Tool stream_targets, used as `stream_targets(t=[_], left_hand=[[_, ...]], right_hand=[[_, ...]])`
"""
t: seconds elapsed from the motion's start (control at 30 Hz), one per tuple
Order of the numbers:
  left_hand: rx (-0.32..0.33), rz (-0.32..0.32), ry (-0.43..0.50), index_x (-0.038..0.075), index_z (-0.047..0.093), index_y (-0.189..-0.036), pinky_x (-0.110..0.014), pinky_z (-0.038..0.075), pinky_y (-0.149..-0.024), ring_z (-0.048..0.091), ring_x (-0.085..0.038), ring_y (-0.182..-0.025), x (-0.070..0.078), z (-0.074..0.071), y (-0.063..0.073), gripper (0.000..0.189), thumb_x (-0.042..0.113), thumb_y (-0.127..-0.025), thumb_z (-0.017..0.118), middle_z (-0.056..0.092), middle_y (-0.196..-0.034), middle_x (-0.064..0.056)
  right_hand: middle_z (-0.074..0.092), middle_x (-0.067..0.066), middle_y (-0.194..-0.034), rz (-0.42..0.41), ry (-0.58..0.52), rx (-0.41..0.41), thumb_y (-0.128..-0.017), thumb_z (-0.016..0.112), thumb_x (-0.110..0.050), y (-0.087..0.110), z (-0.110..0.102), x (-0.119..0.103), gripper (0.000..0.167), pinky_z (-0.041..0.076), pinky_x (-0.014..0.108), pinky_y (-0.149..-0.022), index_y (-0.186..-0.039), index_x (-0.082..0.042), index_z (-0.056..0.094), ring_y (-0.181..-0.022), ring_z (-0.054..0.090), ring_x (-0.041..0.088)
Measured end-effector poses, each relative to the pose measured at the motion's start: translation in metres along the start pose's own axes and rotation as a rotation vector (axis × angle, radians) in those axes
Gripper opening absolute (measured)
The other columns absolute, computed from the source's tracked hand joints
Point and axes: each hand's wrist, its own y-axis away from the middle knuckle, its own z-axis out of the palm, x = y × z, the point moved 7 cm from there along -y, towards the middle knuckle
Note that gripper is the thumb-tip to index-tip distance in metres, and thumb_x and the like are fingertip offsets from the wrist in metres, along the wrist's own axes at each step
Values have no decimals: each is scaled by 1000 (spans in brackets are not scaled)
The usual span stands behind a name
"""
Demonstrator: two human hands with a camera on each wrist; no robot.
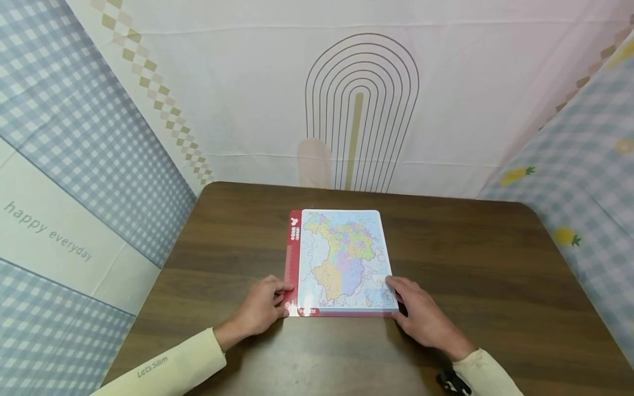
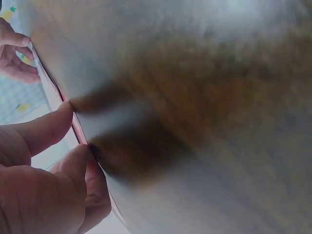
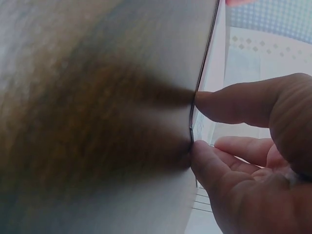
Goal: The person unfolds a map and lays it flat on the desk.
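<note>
A map board (image 1: 342, 258) lies flat on the wooden table, its printed map in many colours on pale blue, with red borders along the left and near edges. At the near left corner, my left hand (image 1: 262, 305) touches the red border with its fingertips and thumb. My right hand (image 1: 426, 313) rests at the right edge, fingertips on the board's margin and thumb by the near right corner. Both wrist views show the board edge-on, with the left hand (image 2: 48, 170) and right hand (image 3: 248, 146) set along its rim. Neither hand visibly pinches it.
Brown wooden table (image 1: 228, 236) surrounds the board on all sides. A white cloth (image 1: 247, 99) with printed arches hangs behind the table's far edge. Checked cloths hang at the left (image 1: 89, 99) and right (image 1: 584, 181).
</note>
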Motion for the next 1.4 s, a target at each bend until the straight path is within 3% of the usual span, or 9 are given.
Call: stream_targets(t=[0.27,0.47,0.8,1.03,1.4], left_hand=[[-23,16,-29,0,73,-131,-34,62,-94,66,-22,-111,1,-1,-1,48,1,-85,86,67,-124,-10],[-38,31,-25,-1,72,-132,-35,61,-95,66,-24,-115,0,-1,-1,48,0,-86,85,66,-127,-11],[-35,20,16,-1,73,-130,-33,62,-93,67,-24,-114,-1,-2,-2,52,0,-81,89,66,-126,-12],[-34,15,25,0,73,-130,-34,62,-94,67,-23,-113,0,-2,-2,52,0,-81,90,66,-125,-11],[-30,31,41,-1,74,-126,-31,61,-93,68,-25,-114,-2,-2,-3,49,-2,-80,90,66,-122,-11]], right_hand=[[61,22,-146,-48,105,51,-86,89,-15,3,1,-9,72,52,56,-107,-146,5,57,-133,58,38],[63,22,-144,-152,170,89,-84,91,-14,-3,8,-30,69,53,50,-108,-142,7,60,-133,59,37],[60,21,-148,-195,151,0,-88,88,-16,-24,29,-64,68,49,49,-113,-144,7,58,-138,56,35],[59,20,-149,-309,169,-27,-93,83,-17,-35,47,-98,62,52,45,-111,-146,4,57,-138,56,33],[60,19,-149,-348,172,-37,-92,85,-25,-55,66,-126,67,52,42,-113,-145,5,58,-137,56,30]])
